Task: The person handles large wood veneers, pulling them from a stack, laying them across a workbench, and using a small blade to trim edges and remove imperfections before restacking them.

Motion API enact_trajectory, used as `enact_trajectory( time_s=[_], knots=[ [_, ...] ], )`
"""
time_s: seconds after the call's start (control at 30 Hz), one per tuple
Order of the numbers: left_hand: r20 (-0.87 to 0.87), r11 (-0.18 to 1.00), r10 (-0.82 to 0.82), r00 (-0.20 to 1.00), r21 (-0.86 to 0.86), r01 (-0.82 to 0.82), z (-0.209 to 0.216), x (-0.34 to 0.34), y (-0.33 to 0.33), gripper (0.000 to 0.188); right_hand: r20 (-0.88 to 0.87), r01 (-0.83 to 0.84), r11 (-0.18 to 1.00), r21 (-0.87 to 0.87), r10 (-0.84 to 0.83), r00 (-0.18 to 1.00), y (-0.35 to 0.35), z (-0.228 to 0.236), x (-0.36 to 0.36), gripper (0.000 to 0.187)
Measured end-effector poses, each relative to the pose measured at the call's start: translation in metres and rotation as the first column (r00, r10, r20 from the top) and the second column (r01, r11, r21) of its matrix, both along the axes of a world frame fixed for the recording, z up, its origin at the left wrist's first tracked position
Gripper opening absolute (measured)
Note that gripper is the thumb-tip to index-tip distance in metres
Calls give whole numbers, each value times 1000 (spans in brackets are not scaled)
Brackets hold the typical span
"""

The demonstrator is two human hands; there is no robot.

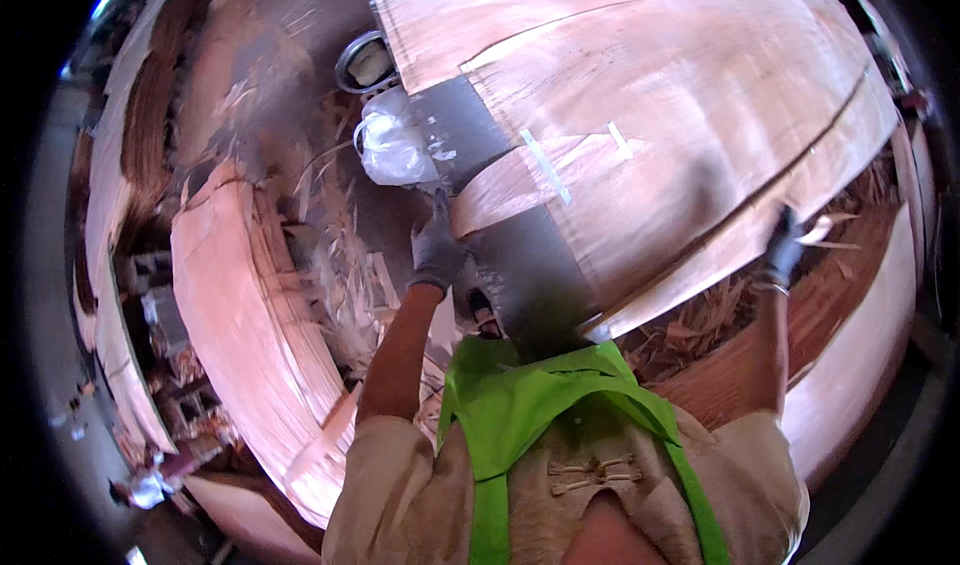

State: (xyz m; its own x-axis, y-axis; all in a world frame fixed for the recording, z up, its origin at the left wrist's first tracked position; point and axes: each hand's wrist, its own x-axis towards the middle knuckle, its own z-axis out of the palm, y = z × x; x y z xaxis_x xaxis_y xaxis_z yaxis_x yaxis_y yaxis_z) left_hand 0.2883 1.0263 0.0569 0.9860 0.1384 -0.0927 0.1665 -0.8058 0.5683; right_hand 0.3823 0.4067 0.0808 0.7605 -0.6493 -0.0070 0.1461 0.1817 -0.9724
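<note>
A large sheet of pale pinkish wood veneer point(640, 85) covers most of the dark work table point(530, 265). Near its left side lies a rounded veneer piece point(530, 175), with a pale tape strip point(545, 165) across it. My left hand point(437, 250), in a grey glove, is at the table's left edge beside that piece, forefinger stretched toward a white plastic bag point(395, 145). My right hand point(785, 250), in a dark glove, is at the right end of a long veneer strip point(690, 290). A pale sliver point(817, 230) shows beside it; blur hides whether I hold it.
Stacked veneer sheets point(250, 295) stand to my left, with another stack point(840, 305) at the right. Torn veneer scraps point(345, 235) litter the floor. A metal bowl point(366, 62) with something pale in it sits by the table's far left edge.
</note>
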Motion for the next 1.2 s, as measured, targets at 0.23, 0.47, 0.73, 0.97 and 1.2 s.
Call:
enact_trajectory(
  time_s=[0.23, 0.47, 0.73, 0.97, 1.2],
  knots=[
    [122, 928, -191, 974, 347, 138, 16, 4, 7, 76, -426, -454, 169, -875, 175, 887, 373, -8, 39, 31],
    [122, 824, -336, 934, 518, 229, -15, 12, 29, 14, -374, -368, -82, -926, 69, 925, 422, -13, 51, 49],
    [-532, 870, -15, 846, 411, 274, -11, -90, 156, 42, -381, -377, -66, -924, 84, 921, 421, -15, 53, 54],
    [-136, 870, -373, 918, 293, 397, 25, -38, 123, 49, -422, -420, -49, -906, 70, 904, 419, -13, 53, 52],
    [-309, 481, 20, 951, -831, -280, 24, 118, 38, 34, -277, -332, 567, -754, 184, 943, 347, 17, -21, 33]
  ],
)
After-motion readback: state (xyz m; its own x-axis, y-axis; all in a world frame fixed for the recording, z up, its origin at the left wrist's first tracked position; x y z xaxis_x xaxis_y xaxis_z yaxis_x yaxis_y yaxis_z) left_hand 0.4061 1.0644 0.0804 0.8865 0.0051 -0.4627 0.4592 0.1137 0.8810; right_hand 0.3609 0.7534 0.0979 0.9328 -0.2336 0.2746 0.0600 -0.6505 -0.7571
